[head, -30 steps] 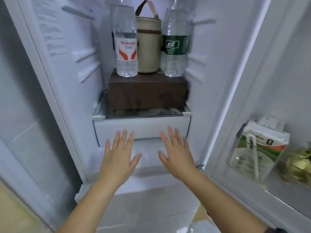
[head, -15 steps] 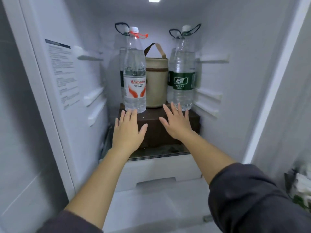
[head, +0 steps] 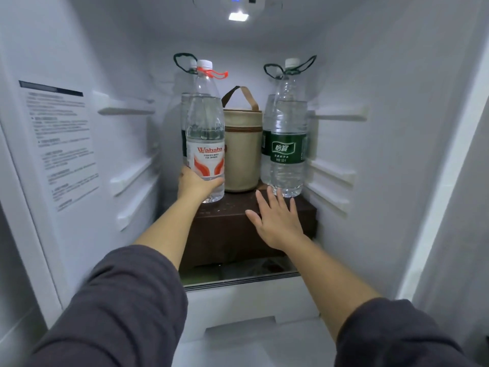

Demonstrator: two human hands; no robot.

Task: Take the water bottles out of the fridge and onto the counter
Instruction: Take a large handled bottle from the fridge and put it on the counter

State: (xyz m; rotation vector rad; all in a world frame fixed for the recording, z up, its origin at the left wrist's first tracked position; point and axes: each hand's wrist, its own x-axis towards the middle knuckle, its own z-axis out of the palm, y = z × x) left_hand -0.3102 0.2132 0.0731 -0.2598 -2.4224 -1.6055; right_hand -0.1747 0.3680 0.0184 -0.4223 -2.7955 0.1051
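Hands inside the fridge (head: 383,75) — left hand (head: 195,185) curled round the foot of the Wahaha bottle (head: 205,133), right hand (head: 277,223) flat, fingers spread, at the foot of the green-label bottle (head: 288,144); contact there unclear.
Bottles: four, all upright on one brown box (head: 227,229). Two in front, two behind — rear left bottle (head: 184,120) and rear right bottle (head: 267,123) mostly hidden, only edges and dark carry loops showing. One beige bag (head: 242,152) between the pairs. One wall sticker (head: 60,144), print too blurred to read.
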